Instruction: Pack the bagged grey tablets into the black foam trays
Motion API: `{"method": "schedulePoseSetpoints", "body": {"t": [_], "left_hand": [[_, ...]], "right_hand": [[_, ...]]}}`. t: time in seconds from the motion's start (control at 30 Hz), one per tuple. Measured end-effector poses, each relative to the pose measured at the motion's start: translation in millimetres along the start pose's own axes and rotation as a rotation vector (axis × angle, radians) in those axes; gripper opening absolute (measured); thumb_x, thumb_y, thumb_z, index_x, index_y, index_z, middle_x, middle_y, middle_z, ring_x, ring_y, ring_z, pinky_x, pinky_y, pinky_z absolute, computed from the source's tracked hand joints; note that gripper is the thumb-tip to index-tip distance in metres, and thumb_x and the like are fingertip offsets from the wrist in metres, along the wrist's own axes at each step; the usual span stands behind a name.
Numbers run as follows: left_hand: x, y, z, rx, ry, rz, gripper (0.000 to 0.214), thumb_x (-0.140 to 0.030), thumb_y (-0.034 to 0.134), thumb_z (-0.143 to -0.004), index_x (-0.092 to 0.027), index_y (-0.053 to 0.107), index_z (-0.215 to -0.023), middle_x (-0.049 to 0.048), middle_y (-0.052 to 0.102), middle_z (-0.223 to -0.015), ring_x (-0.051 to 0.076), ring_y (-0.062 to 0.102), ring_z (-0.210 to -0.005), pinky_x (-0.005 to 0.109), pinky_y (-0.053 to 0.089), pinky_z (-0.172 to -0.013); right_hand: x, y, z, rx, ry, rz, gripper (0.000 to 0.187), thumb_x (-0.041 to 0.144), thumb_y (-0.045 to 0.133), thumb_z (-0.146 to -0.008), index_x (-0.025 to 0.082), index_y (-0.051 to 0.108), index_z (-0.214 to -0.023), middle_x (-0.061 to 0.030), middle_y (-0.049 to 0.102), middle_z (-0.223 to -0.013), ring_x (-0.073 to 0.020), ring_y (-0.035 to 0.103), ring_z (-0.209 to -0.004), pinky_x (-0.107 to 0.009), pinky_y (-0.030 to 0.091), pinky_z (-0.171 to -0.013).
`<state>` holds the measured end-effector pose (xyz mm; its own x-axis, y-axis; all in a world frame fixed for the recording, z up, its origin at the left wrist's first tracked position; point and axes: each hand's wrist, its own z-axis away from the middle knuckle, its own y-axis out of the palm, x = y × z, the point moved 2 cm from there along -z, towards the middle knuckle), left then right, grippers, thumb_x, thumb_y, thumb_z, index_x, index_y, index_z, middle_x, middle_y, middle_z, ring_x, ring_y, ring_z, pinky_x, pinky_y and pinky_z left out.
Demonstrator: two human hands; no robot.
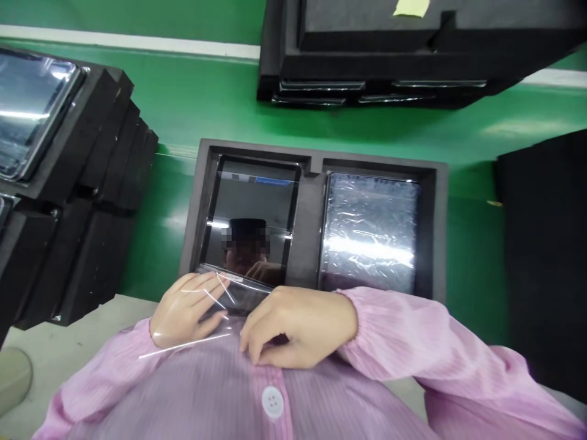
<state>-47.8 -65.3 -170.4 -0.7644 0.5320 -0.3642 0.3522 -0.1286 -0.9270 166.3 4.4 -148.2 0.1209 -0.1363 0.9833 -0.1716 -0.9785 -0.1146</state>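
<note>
A dark foam tray (312, 238) with two recesses lies in front of me. In its left recess is a glossy black tablet-like screen (257, 205), its surface reflecting a person. A clear plastic film (243, 284) is lifted at the screen's near end and stretches over my left hand. My left hand (188, 308) lies flat at the near left corner, fingers stretched out beneath the film. With fingers and thumb pinched together, my right hand (293, 330) holds the film close to my shirt; its fingertips are partly hidden. The right recess contains another screen (369, 235) covered with wrinkled film.
Stacked black foam trays (92, 165) stand at the left, a filmed screen (32, 116) on top. Another foam stack (367, 61) with a yellow note (411, 7) is at the back. A black block (545, 244) borders the green table (183, 104) at right.
</note>
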Motion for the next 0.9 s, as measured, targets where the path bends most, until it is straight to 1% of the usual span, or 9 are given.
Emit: {"method": "schedulePoseSetpoints", "body": {"t": [0.1, 0.17, 0.23, 0.33, 0.43, 0.57, 0.63, 0.73, 0.9], "left_hand": [[0, -3.2, -8, -0.029, 0.066, -0.041, 0.037, -0.034, 0.057, -0.091, -0.016, 0.062, -0.124, 0.0107, 0.075, -0.113, 0.027, 0.071, -0.102, 0.041, 0.06, -0.086], [-3, -3.7, -19, -0.045, 0.086, -0.057, 0.038, -0.039, 0.055, -0.092, -0.016, 0.064, -0.121, 0.0121, 0.074, -0.107, 0.027, 0.072, -0.095, 0.04, 0.059, -0.079], [-8, -2.2, -33, -0.035, 0.058, -0.069, 0.037, -0.042, 0.054, -0.092, -0.016, 0.065, -0.116, 0.0112, 0.073, -0.099, 0.025, 0.07, -0.085, 0.038, 0.057, -0.073], [-18, 2.3, -57, 0.007, -0.04, -0.13, 0.03, -0.043, 0.053, -0.094, -0.016, 0.066, -0.099, 0.0065, 0.069, -0.084, 0.02, 0.066, -0.07, 0.034, 0.052, -0.065], [-28, 8.1, -77, 0.058, -0.042, -0.214, 0.023, -0.035, 0.049, -0.098, -0.018, 0.064, -0.092, 0.0034, 0.064, -0.074, 0.019, 0.062, -0.065, 0.033, 0.048, -0.062], [-45, 18.6, -98, 0.063, 0.057, -0.204, 0.018, -0.028, 0.051, -0.096, -0.017, 0.065, -0.091, 0.0057, 0.062, -0.079, 0.022, 0.06, -0.069, 0.036, 0.049, -0.064], [-56, 25.3, -107, 0.036, 0.097, -0.154, 0.018, -0.026, 0.054, -0.094, -0.015, 0.066, -0.102, 0.0094, 0.065, -0.091, 0.024, 0.063, -0.078, 0.038, 0.053, -0.068], [-74, 34.8, -117, -0.027, 0.175, -0.106, 0.031, -0.019, 0.055, -0.092, -0.012, 0.061, -0.122, 0.0158, 0.066, -0.115, 0.03, 0.065, -0.1, 0.042, 0.057, -0.08], [-94, 46.6, -126, -0.039, 0.274, -0.081, 0.034, -0.023, 0.054, -0.094, -0.009, 0.061, -0.125, 0.0187, 0.062, -0.133, 0.034, 0.059, -0.122, 0.049, 0.054, -0.098]], "right_hand": [[7, -10, 1, -0.136, 0.028, -0.041, 0.009, 0.019, 0.066, -0.087, 0.017, 0.068, -0.079, -0.0052, 0.076, -0.09, -0.0128, 0.072, -0.082, -0.022, 0.057, -0.079], [12, -23, 6, -0.339, 0.101, -0.057, 0.012, 0.024, 0.07, -0.085, 0.017, 0.067, -0.076, -0.0043, 0.075, -0.085, -0.0133, 0.072, -0.078, -0.025, 0.059, -0.076], [16, -41, 18, -0.606, 0.224, -0.011, 0.014, 0.028, 0.07, -0.084, 0.017, 0.065, -0.076, -0.0029, 0.074, -0.079, -0.0134, 0.071, -0.072, -0.025, 0.06, -0.071], [23, -69, 51, -0.998, 0.409, 0.247, 0.012, 0.028, 0.069, -0.083, 0.018, 0.064, -0.078, -0.0022, 0.072, -0.076, -0.0143, 0.07, -0.07, -0.027, 0.059, -0.068], [34, -87, 96, -1.2, 0.602, 0.536, 0.009, 0.025, 0.066, -0.083, 0.017, 0.066, -0.086, -0.0045, 0.073, -0.083, -0.017, 0.07, -0.074, -0.032, 0.058, -0.074], [43, -100, 153, -1.18, 0.965, 0.902, 0.02, 0.022, 0.058, -0.087, 0.017, 0.072, -0.1, -0.0074, 0.074, -0.09, -0.0219, 0.069, -0.08, -0.039, 0.055, -0.083], [38, -109, 172, -1.106, 1.07, 1.089, 0.029, 0.021, 0.053, -0.089, 0.016, 0.072, -0.11, -0.0099, 0.073, -0.094, -0.0257, 0.067, -0.088, -0.043, 0.052, -0.088], [19, -127, 189, -0.952, 1.106, 1.273, 0.037, 0.021, 0.048, -0.092, 0.014, 0.07, -0.121, -0.0142, 0.068, -0.102, -0.031, 0.06, -0.1, -0.049, 0.047, -0.094], [-1, -154, 199, -0.85, 1.081, 1.267, 0.037, 0.029, 0.05, -0.095, 0.015, 0.069, -0.123, -0.016, 0.062, -0.108, -0.0328, 0.056, -0.105, -0.05, 0.046, -0.094]]}}
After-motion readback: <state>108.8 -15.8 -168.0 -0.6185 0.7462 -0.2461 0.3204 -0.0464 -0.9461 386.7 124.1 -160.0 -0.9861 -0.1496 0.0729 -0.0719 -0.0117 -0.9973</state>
